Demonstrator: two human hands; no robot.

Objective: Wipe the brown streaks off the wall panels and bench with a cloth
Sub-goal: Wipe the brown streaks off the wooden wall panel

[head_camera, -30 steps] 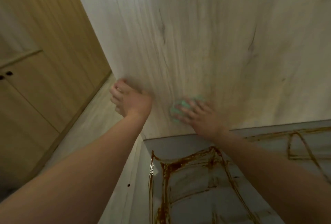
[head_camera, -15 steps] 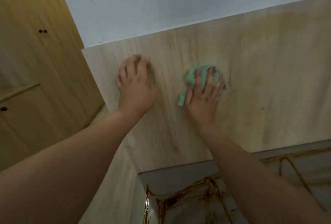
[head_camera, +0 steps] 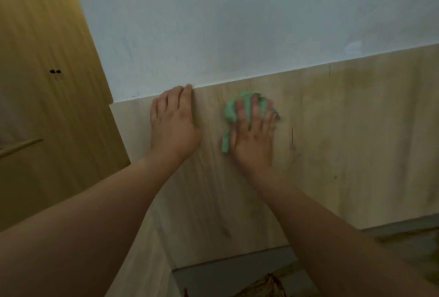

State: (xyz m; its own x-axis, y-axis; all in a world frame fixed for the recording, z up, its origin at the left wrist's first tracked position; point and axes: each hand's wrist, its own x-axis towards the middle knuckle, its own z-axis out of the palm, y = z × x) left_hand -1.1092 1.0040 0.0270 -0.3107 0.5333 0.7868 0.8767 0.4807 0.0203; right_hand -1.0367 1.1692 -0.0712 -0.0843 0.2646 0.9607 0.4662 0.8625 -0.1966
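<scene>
A pale wood-grain wall panel (head_camera: 332,135) fills the middle of the head view. My right hand (head_camera: 254,137) presses a green cloth (head_camera: 231,112) flat against the panel, just below its top edge, fingers spread over the cloth. My left hand (head_camera: 174,123) lies flat on the panel to the left, fingertips touching the top edge, holding nothing. At the bottom, a grey bench (head_camera: 228,275) shows brown streaks (head_camera: 268,285); my right forearm hides much of it.
Above the panel is a pale blue-grey painted wall (head_camera: 237,23). A tall yellowish wooden cabinet (head_camera: 42,83) with small dark knobs stands at the left, close to the panel's left end.
Both hands slid upward along the panel, from near the bench to its top edge, the cloth moving with my right hand. The view tilted upward, so less of the bench shows.
</scene>
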